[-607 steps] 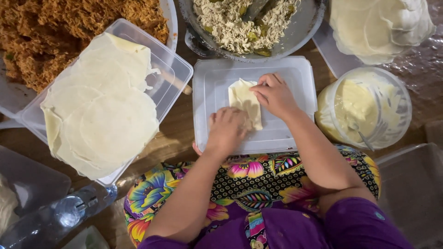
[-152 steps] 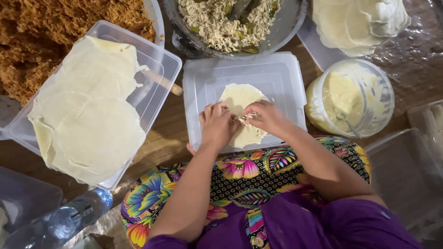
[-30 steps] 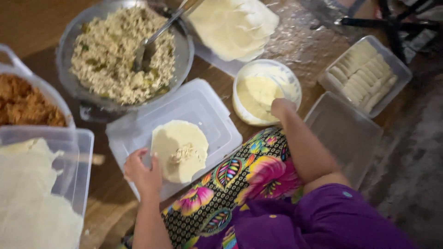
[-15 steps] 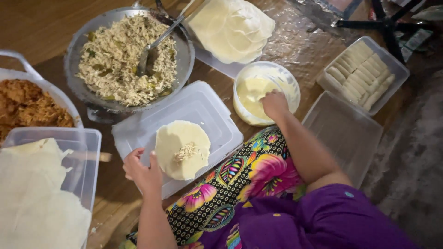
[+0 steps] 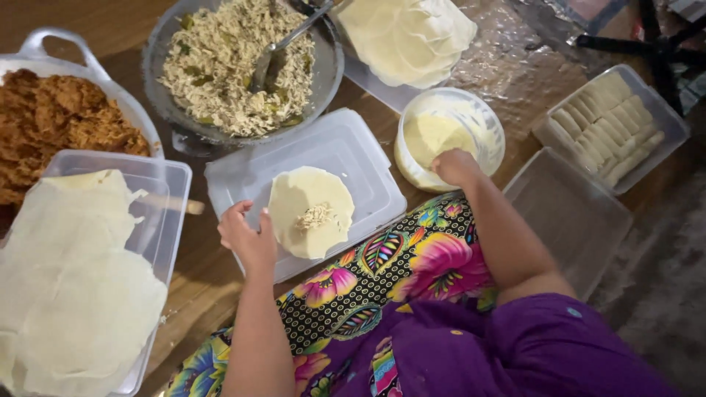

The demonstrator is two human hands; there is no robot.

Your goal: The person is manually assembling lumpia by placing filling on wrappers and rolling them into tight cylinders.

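A round pale wrapper [image 5: 309, 209] lies on an upturned white plastic lid [image 5: 346, 147], with a small heap of shredded filling at its middle. My left hand [image 5: 248, 237] rests on the lid at the wrapper's left edge, fingers loosely spread and holding nothing. My right hand [image 5: 454, 166] reaches into a round white tub of pale paste [image 5: 441, 132], its fingertips dipped at the near rim.
A metal bowl of shredded filling [image 5: 235, 59] with a spoon [image 5: 283, 44] sits behind the lid. A pan of reddish-brown shredded food [image 5: 51, 125] and a tub of stacked wrappers [image 5: 81, 279] are at left. At right, a tray of finished rolls [image 5: 610, 125] and an empty tray [image 5: 566, 213].
My right hand has moved from the wrapper to the paste tub. The left hand has slid to the wrapper's left edge. The view has shifted right.
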